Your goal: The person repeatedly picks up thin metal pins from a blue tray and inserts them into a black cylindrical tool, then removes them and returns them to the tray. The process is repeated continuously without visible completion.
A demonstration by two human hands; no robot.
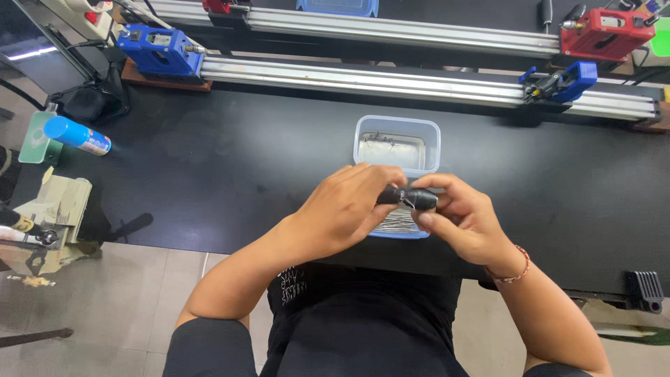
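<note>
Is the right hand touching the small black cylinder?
Touching. The head view shows the right hand with fingers wrapped on the black cylinder.

The cylinder (pixel 408 197) was small, black and roughly tubular; it lay near horizontal, its long axis running left to right; it was held above the near edge of the bench, over the lower tub; a pale metallic band or clip crossed its right half; its left end was hidden under fingers, so its full length could not be told; its surface looked matte and dark. The left hand (pixel 349 209) closed over its left end, fingers curled; the right hand (pixel 464 220) pinched its right end between thumb and fingertips; both hands touched it.
</note>
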